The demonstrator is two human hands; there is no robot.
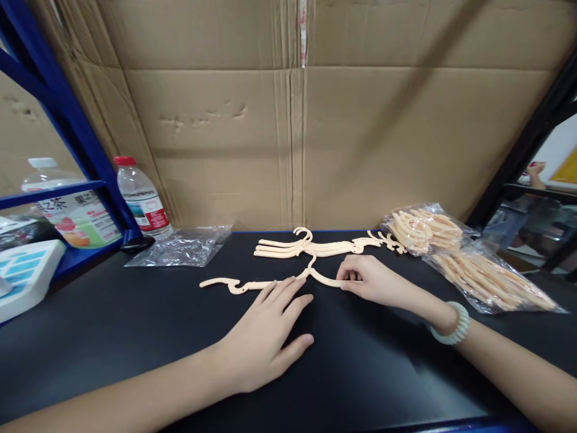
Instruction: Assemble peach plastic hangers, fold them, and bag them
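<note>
A peach-coloured plastic hanger (325,280) lies on the black table, its hook pointing away from me. My right hand (367,279) pinches the end of its right arm. Spread flat, my left hand (274,331) rests on the table with its fingertips at the hanger's left arm and middle. Beyond the left fingers, a curved loose hook piece (223,284) lies close to the left arm's end; whether they are joined I cannot tell. Behind, several matching hangers (282,248) lie stacked with their hooks together.
Small hook pieces (388,240) lie right of the stack. Clear bags of hanger parts (491,279) sit at the right. To the left are an empty-looking plastic bag (184,245), a red-capped bottle (143,201) and a blue frame (67,114). Cardboard (216,150) walls the back.
</note>
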